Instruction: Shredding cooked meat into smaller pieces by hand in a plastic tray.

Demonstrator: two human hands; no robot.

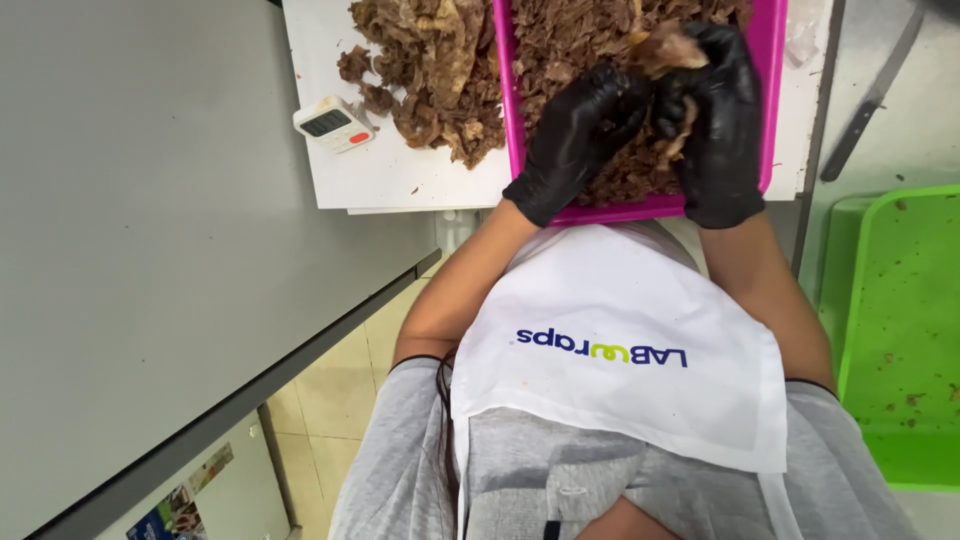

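Both my hands wear black gloves and meet over a magenta tray [772, 90] filled with shredded brown cooked meat [570, 40]. My left hand [578, 135] and my right hand [722, 120] together grip one chunk of meat [668, 48], with strands hanging between the fingers. The chunk is held just above the shredded meat in the tray.
A pile of unshredded meat with fat [430, 70] lies on a white board [380, 175] left of the tray, beside a small white timer [335, 123]. A knife [868, 105] lies at the right. A green tray [900, 330] with crumbs sits lower right. A grey tabletop [130, 250] fills the left.
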